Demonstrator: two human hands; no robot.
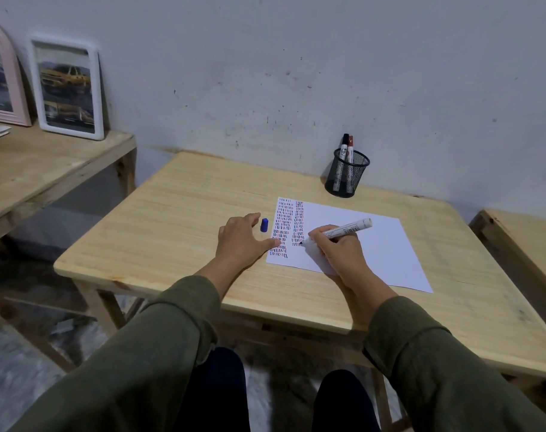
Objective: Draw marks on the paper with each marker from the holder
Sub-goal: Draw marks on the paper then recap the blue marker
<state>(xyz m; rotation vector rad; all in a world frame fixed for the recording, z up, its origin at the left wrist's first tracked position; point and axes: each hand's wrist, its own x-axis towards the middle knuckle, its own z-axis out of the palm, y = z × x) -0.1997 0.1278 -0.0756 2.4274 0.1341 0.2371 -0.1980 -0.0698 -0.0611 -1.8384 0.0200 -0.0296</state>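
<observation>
A white sheet of paper (374,244) lies on the wooden table (178,219), its left part filled with columns of short blue, red and black marks. My right hand (337,247) grips a white marker (343,230) with its tip touching the paper at the bottom of the second column. My left hand (243,238) rests flat on the table, thumb pressing the paper's left edge. The marker's blue cap (264,224) lies just beyond my left fingers. A black mesh holder (346,174) stands behind the paper with a black marker (343,151) and a red marker (350,151) in it.
The table backs onto a grey wall. A second wooden table (41,169) stands to the left with two framed pictures (67,88) leaning on the wall. Another wooden table's edge (521,238) shows at the right. My knees are under the front edge.
</observation>
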